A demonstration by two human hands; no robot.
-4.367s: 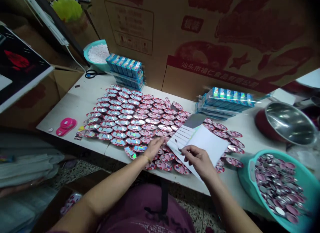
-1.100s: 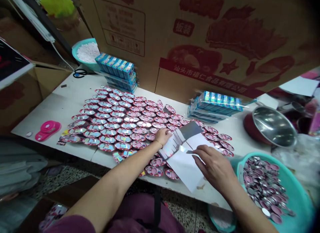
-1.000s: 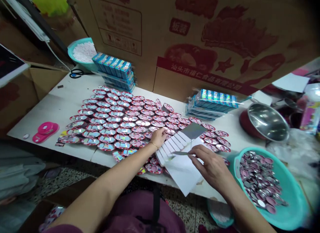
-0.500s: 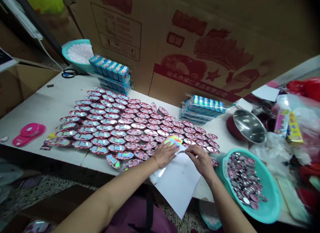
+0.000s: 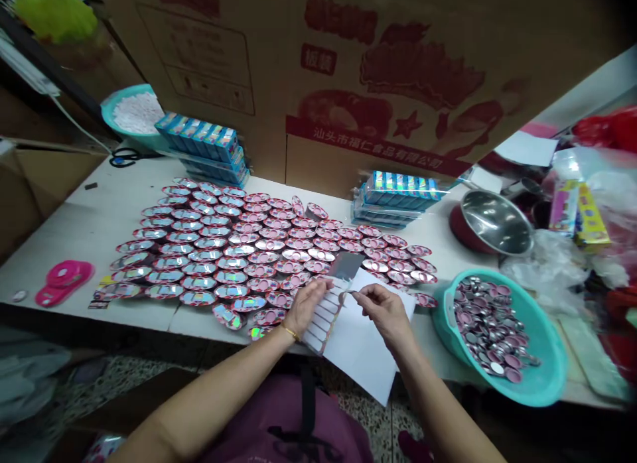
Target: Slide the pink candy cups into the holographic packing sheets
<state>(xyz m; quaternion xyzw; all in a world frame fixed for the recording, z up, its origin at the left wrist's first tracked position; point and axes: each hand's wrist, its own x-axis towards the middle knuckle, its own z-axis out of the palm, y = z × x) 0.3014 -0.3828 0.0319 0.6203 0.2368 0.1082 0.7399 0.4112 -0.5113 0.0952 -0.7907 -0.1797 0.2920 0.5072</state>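
Note:
My left hand [image 5: 306,307] grips a pale sheet marked into narrow strips [image 5: 318,327], tilted up over the table's front edge. Fingers of my right hand [image 5: 381,307] pinch together at a small thin curled strip [image 5: 344,297] by that sheet's upper right edge; whether it is still attached I cannot tell. Below both hands lies plain white paper [image 5: 361,350], overhanging the edge. A dark grey flat piece [image 5: 347,265] shows just beyond the sheet. Many oval tins with shiny tops and red patterned rims [image 5: 239,251] stand in rows beyond my hands.
On the right, a turquoise basin [image 5: 545,363] holds small metal-and-pink pieces, with a steel bowl [image 5: 492,221] behind it. Blue box packs [image 5: 199,141] stand before a large carton [image 5: 269,144]. A pink punch-like tool [image 5: 64,280] and scissors [image 5: 127,156] lie on the left.
The sheet under my left hand has turned from its shiny holographic side to its pale striped side. My left hand has shifted left and now grips it. My right hand stays pinched.

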